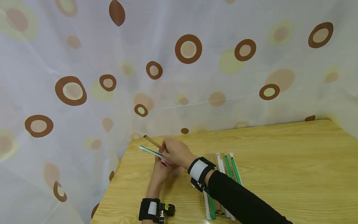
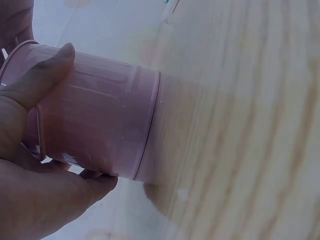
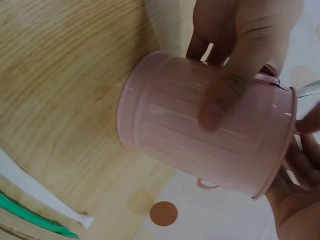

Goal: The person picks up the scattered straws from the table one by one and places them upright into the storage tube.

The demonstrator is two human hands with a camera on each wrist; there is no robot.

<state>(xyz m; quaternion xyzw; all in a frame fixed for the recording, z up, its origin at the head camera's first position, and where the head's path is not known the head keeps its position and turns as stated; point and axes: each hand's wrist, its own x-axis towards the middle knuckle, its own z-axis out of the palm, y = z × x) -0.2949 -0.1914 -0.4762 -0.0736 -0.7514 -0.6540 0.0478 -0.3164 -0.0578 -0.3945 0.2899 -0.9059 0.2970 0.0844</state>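
Note:
A small pink pail (image 3: 200, 130) with ribbed sides and little loop handles has its base at the wooden tabletop. My left hand (image 1: 161, 171) grips it around the side, thumb and fingers on opposite walls (image 2: 95, 110). Over the rim, my right hand (image 1: 177, 152) pinches a slim brown paper-wrapped stick (image 1: 152, 141), which looks like a wrapped straw. Beside it a green-and-white wrapped straw (image 1: 151, 151) leans out of the pail's mouth. In the right wrist view, the right fingers (image 3: 302, 160) are at the rim; the lower ends of both straws are hidden.
To the right, partly under my right forearm, lies a row of several wrapped straws in white, green (image 1: 235, 169) and brown. The wooden table (image 1: 293, 155) extends right; a patterned curtain (image 1: 195, 81) hangs behind its back edge and at the left.

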